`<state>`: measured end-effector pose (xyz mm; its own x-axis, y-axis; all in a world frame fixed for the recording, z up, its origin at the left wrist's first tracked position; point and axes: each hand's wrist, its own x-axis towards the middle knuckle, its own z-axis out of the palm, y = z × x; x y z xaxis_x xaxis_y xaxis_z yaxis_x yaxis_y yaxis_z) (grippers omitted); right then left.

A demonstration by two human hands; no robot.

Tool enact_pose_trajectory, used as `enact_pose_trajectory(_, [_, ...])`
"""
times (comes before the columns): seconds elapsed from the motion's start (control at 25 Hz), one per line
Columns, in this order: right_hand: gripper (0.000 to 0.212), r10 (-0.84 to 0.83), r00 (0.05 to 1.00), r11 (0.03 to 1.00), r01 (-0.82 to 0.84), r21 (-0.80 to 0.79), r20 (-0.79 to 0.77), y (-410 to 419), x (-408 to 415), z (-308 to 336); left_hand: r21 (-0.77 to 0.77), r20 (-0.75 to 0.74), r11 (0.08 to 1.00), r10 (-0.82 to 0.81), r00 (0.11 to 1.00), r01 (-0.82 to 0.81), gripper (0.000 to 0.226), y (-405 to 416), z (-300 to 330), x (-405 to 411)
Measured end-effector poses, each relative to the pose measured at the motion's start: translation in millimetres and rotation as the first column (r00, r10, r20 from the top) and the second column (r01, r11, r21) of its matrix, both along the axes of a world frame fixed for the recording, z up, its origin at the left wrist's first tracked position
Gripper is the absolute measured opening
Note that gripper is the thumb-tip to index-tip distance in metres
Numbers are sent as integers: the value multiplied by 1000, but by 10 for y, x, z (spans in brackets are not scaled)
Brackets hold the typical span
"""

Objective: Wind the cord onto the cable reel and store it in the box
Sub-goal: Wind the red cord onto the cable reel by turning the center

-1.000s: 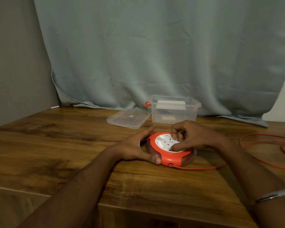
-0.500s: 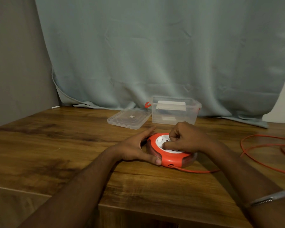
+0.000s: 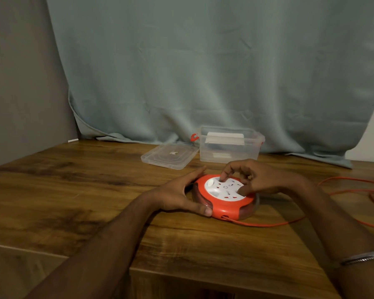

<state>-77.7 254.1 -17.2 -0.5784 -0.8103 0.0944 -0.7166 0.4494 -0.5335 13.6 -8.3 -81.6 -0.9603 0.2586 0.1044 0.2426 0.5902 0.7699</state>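
Observation:
A round orange cable reel (image 3: 225,209) with a white socket face lies flat on the wooden table (image 3: 73,190). My left hand (image 3: 177,194) grips its left side, thumb on the front rim. My right hand (image 3: 255,179) rests on the white face, with fingertips pressed on it. An orange cord (image 3: 268,224) leaves the reel's front and runs right in loose loops. The clear plastic box (image 3: 229,147) stands open behind the reel, and its lid (image 3: 170,155) lies flat to its left.
A grey-blue curtain (image 3: 203,72) hangs behind the table and drapes onto its back edge. The table's front edge runs below my forearms. Loose cord loops (image 3: 354,186) lie at the right edge of the table.
My right hand has turned on the reel's white face, with fingers spreading from a closed pinch. The cord's loop near the reel has shifted. The left hand stays put.

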Motion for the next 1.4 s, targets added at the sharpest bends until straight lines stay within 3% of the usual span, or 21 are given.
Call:
enact_pose_trajectory(0.32, [42,-26,998,999,27,-22,50,31,44,37,-9,12,1000,-16,1000,16,137,7,28,10])
enact_pose_trajectory(0.48, [35,-65,998,997,64,-35,-22,1,77,17,-17,12,1000,-12,1000,12,138,-5,20,-3])
enact_pose_trajectory(0.8, [43,-106,978,993,115,38,-181,-105,152,-25,7,4,1000,11,1000,-11,140,-4,3,-14])
enact_pose_trajectory(1.2, [61,-306,872,944,328,-6,-383,-271,247,-69,2,-28,1000,18,999,-18,144,-18,-41,-61])
enact_pose_trajectory(1.32, [59,-414,786,900,430,-76,-460,-409,214,-133,-16,32,1000,22,999,-21,144,-22,2,-119])
enact_pose_trajectory(1.4, [55,-428,788,889,456,-48,-443,-480,158,-98,-85,119,996,6,993,4,145,-30,106,-187])
